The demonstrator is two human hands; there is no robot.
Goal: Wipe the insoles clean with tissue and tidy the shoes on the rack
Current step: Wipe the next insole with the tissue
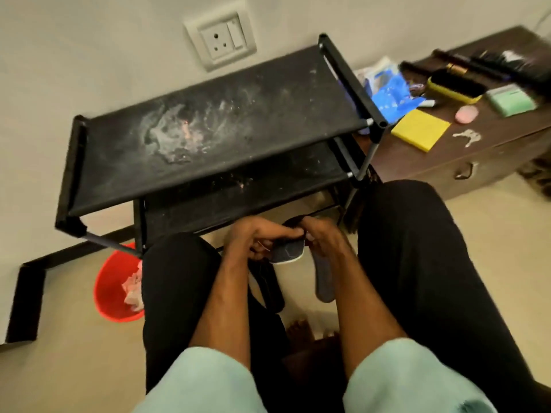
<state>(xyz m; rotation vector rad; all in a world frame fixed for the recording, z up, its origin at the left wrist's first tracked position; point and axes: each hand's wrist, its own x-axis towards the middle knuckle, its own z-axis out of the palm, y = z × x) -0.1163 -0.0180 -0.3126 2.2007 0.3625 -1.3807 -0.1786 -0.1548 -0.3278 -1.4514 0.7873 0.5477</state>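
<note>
— Pale wall behind, beige floor underneath, and the black shoe rack (pixel 268 114) is standing against that wall under the socket (pixel 222 40). Its top shelf is showing a big dusty white smear.
— And the hands, what are they doing?
— The person is sitting with knees apart, just in front of the rack. The left hand (pixel 253 236) is gripping a dark blue shoe (pixel 287 254) with a white sole, fingers curled round it, low between the knees. The right hand (pixel 320 237) is curling its fingers at the shoe's opening and is holding a grey insole (pixel 323 283), which is hanging down below the palm.
— Anything lying near?
— A red bucket (pixel 110 293) is sitting on the floor to the left, with crumpled tissue (pixel 133 290) lying in it. Something dark is lying under the shoe; I cannot tell what. To the right a brown wooden chest (pixel 492 162) is carrying a yellow pad (pixel 420 129), a brush (pixel 454 87), a green box (pixel 511 100) and keys (pixel 467 138).
</note>
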